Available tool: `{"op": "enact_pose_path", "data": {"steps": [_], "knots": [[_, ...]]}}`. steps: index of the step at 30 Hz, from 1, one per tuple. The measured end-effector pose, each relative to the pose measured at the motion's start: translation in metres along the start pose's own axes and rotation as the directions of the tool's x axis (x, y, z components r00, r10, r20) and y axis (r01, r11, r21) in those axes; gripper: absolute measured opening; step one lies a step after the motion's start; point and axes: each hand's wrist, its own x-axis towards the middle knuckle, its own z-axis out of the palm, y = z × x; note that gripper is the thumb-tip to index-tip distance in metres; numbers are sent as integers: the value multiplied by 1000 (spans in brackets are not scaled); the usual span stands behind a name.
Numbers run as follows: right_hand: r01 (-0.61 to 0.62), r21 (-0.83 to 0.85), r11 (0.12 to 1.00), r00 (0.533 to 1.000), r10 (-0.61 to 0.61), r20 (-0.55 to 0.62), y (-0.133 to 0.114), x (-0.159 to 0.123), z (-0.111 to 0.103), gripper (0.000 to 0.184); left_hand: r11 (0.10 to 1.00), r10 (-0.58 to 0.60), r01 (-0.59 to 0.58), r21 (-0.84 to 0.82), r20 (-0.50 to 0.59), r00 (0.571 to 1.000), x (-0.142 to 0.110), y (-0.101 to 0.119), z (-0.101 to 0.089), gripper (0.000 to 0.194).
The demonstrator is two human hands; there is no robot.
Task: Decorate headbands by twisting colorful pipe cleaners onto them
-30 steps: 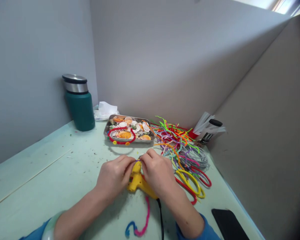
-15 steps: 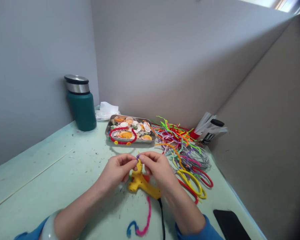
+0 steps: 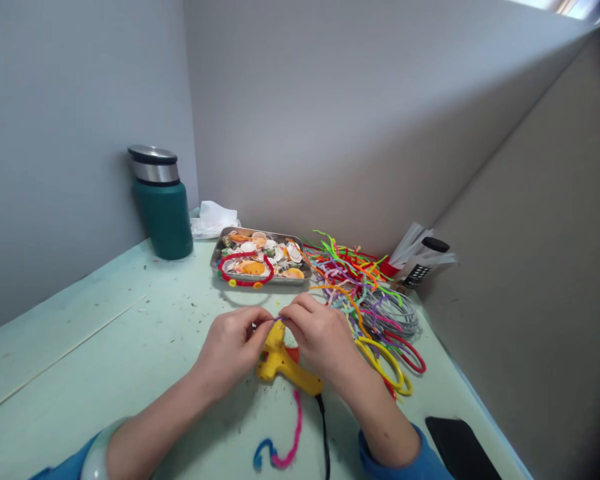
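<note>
My left hand (image 3: 237,340) and my right hand (image 3: 319,331) meet above the table, both closed in a pinch. Between their fingertips runs a short bit of purple pipe cleaner (image 3: 279,319), mostly covered by the fingers. Just beneath them lies a yellow hot glue gun (image 3: 286,370), its black cord (image 3: 324,427) trailing toward me. Nearer to me rests a bent pink and blue pipe cleaner (image 3: 296,437). Beyond the hands, a red pipe cleaner with yellow beads or buttons (image 3: 245,283) lies curved over the front rim of a metal tray (image 3: 300,281) of seashells.
A heap of coloured pipe cleaners (image 3: 350,273) and a coil of grey wire (image 3: 405,313) spread to the right. At the left back stands a green bottle (image 3: 164,220). A thin stick (image 3: 65,357) lies left; a black phone-like slab (image 3: 463,447) sits at front right.
My hands have drawn slightly apart, and a short stretch of purple shows between the fingertips. My right hand has turned, with its back more toward me. The glue gun has stayed put.
</note>
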Motion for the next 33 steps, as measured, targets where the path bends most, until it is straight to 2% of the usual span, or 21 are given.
{"op": "enact_pose_path", "data": {"steps": [6, 13, 26, 28, 31, 33], "knots": [[96, -36, 995, 995, -97, -22, 5, 0, -1, 20, 956, -144, 171, -237, 125, 982, 3, -3, 0, 21], [178, 12, 984, 984, -178, -23, 9, 0, -3, 18, 950, -148, 185, -252, 158, 976, 5, -5, 0, 22], [127, 44, 991, 992, -127, -4, 10, -1, 1, 17, 961, -115, 154, -231, 174, 978, 2, -6, 2, 23], [102, 54, 993, 995, -102, 5, 11, -1, 1, 14, 963, -126, 160, -218, 161, 979, 2, -6, 2, 22], [35, 55, 998, 999, -35, 3, 12, -2, -1, 25, 974, -133, 154, -169, 126, 983, 2, -6, 1, 21], [13, 46, 999, 1000, -13, -2, 10, -2, -3, 24, 983, -122, 135, -120, 109, 987, 2, -4, 0, 21]]}}
